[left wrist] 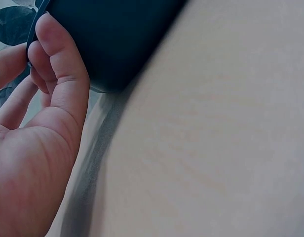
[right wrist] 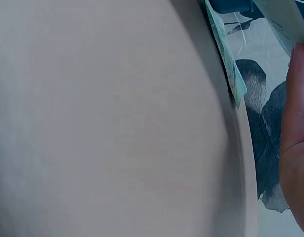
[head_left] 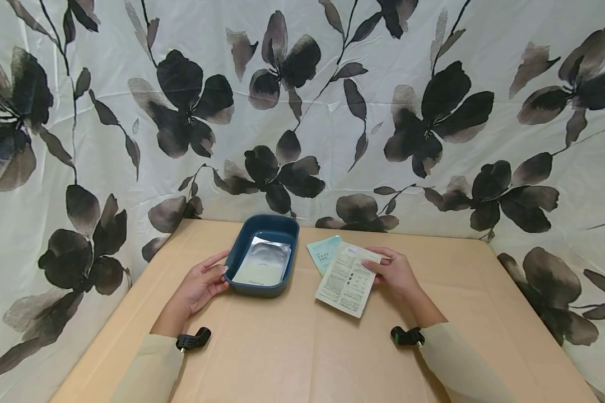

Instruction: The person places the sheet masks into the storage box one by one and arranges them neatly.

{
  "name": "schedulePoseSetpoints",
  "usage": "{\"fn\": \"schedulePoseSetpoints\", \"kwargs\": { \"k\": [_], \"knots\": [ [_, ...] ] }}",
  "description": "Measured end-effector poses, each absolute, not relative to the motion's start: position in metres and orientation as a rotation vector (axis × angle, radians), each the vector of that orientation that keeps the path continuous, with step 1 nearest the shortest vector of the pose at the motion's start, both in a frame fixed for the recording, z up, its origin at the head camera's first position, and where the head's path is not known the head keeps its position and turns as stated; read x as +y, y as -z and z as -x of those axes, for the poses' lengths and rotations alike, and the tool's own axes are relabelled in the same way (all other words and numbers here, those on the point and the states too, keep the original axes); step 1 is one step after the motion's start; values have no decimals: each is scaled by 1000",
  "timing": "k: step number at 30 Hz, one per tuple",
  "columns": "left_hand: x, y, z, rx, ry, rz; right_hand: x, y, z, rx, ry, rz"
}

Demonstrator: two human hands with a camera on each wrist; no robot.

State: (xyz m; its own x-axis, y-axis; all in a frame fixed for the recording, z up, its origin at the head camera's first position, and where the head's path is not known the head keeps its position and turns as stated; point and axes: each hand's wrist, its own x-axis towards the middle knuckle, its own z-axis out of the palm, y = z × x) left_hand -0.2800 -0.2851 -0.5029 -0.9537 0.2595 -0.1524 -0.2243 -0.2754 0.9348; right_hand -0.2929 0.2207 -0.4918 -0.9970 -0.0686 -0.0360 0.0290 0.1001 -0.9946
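We find the printed packet on the right side of the work, its upper right edge pinched by the right hand, thumb on the printed face and fingers behind. Most of the packet reaches out from the grip toward the left and the near edge; in the right wrist view a gap shows between it and the light-blue packet, which lies on the table and which it partly covers in the head view.

To the left stands one blue bin, upright and open at the top. The left hand grips it at the near left corner, thumb against the rim and fingers along the outer wall. Inside the bin lies a silvery packet; we cannot tell whether others lie under it. So we count three packets in plain sight: one held, one on the table, one in the bin.

Both forearms come in from the near edge and angle forward, the hands well apart. We count two pale sleeves and two black wrist cameras, one of each to an arm. Beyond the table hangs a white cloth printed with dark flowers.
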Motion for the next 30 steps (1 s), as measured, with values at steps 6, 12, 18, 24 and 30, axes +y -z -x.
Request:
{"fn": "schedulePoseSetpoints", "kwargs": {
  "k": [6, 12, 18, 24, 30],
  "knots": [
    [-285, 503, 280, 1674, -2294, -39, 213, 488, 291, 2258, 2070, 49],
    [-285, 503, 280, 1657, -2297, -55, 203, 484, 290, 2243, 2080, 63],
    [-285, 502, 279, 1664, -2290, -62, 192, 482, 290, 2226, 2092, 67],
    [-285, 502, 279, 1668, -2289, -55, 181, 480, 291, 2242, 2091, 94],
    [-285, 503, 279, 1660, -2295, -57, 169, 477, 293, 2266, 2070, 86]
  ]
}}
